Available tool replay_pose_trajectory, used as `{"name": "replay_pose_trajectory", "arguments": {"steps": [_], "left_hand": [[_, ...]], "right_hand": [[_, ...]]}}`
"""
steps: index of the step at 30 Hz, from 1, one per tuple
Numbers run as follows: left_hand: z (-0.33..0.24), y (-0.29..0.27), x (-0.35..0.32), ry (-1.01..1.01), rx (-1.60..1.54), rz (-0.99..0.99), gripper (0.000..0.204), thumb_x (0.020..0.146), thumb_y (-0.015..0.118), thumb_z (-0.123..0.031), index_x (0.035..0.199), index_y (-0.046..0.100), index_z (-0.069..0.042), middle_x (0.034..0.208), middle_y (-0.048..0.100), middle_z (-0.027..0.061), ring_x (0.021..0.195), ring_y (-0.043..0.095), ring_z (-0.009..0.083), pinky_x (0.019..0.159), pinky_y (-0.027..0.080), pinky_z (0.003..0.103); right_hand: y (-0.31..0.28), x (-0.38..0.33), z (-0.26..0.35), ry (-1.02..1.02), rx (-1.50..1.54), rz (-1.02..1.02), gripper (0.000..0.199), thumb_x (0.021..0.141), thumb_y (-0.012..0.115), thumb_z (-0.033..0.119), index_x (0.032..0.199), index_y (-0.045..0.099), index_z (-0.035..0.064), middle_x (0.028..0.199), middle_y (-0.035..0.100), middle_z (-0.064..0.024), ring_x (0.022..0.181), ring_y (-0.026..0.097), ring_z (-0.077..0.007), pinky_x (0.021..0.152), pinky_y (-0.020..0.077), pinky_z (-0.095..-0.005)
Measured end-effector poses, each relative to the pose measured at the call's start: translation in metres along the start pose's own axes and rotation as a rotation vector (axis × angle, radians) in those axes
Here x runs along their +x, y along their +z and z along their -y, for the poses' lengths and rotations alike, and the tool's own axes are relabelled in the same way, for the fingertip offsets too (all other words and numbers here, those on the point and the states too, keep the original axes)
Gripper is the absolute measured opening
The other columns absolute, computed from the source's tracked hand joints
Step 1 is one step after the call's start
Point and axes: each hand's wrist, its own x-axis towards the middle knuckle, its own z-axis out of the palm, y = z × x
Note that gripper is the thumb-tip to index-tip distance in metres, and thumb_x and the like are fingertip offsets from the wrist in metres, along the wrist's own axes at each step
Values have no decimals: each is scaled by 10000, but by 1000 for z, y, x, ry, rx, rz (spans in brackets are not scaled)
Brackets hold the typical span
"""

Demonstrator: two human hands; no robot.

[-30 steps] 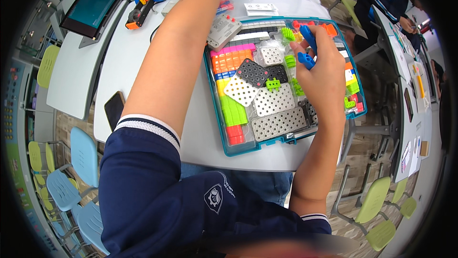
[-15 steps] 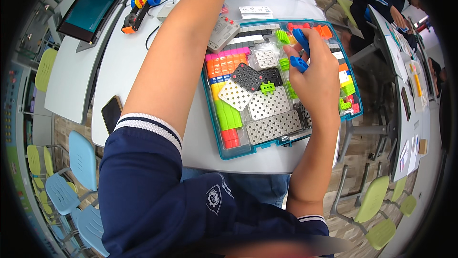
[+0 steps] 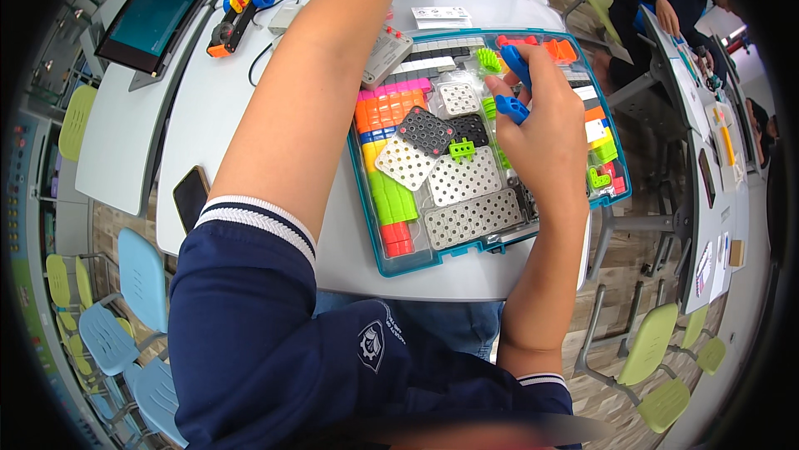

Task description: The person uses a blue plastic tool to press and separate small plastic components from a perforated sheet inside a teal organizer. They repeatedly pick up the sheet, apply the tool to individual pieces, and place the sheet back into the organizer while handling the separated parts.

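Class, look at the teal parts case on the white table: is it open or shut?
Open. The teal parts case shows no lid over it, and its perforated plates and coloured blocks lie exposed, with the right hand over them.

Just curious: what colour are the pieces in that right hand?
Blue pieces in the right hand, head view.

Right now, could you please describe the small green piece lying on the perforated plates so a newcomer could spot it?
Find the teal-rimmed parts tray on the white table. At its middle, grey and black perforated plates overlap; the small bright green plastic bracket lies on them, left of the right hand, the only green piece there.
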Motion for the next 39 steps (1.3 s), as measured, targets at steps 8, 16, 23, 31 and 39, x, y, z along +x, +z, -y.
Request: {"name": "replay_pose_trajectory", "arguments": {"steps": [8, 16, 23, 31, 39], "left_hand": [[-7, -12, -3, -48, -4, 102, 148, 790, 724, -89, 895, 775, 1, 957, 765, 202, 931, 755, 347, 780, 603, 454], [-7, 12, 10, -58, 43, -1, 153, 775, 729, -72, 906, 781, -12, 970, 766, 203, 936, 754, 343, 799, 600, 446], [-8, -2, 6, -49, 32, 79, 170, 781, 738, -59, 936, 782, -4, 991, 765, 206, 946, 752, 347, 813, 600, 444], [-13, -15, 6, -28, 17, 236, 198, 784, 754, -40, 975, 783, 5, 1020, 763, 209, 959, 749, 355, 831, 601, 440], [-9, -1, 16, -47, -32, 200, 158, 809, 727, -28, 954, 778, 7, 993, 761, 217, 944, 753, 347, 812, 606, 448]], "right_hand": [[4, 0, -3, -61, -30, -61, 341, 898, 776, 135, 1171, 612, 14, 864, 669, -146, 667, 572, -242, 615, 489, -370], [3, -1, -3, -65, -43, -46, 348, 893, 779, 136, 1173, 612, 14, 888, 675, -158, 677, 591, -253, 625, 498, -372], [6, -1, -3, -78, -44, -79, 352, 888, 782, 124, 1176, 611, 14, 880, 676, -155, 677, 592, -248, 635, 503, -365], [5, -1, -3, -69, -48, -57, 344, 889, 780, 122, 1166, 608, 13, 874, 675, -151, 677, 587, -244, 631, 499, -366], [4, -1, -1, -57, -31, -36, 347, 878, 769, 116, 1158, 598, 2, 929, 679, -173, 779, 615, -306, 685, 511, -413]]}}
